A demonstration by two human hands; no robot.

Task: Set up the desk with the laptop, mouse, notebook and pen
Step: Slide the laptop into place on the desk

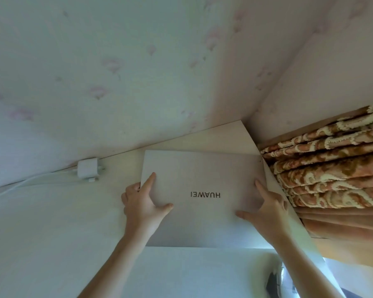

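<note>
Indoors: closed laptop [202, 190] on pale worktop [52, 222] by floral wallpaper [95, 72], gripped by left hand [141, 203] and right hand [265, 209]; charger [87, 168] nearby.

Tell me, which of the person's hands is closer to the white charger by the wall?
The left hand. It grips the closed laptop's left edge, the side the white charger lies on. The right hand holds the laptop's opposite edge, near the patterned curtain.

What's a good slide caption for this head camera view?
Both hands hold a closed laptop on the desk.
</note>
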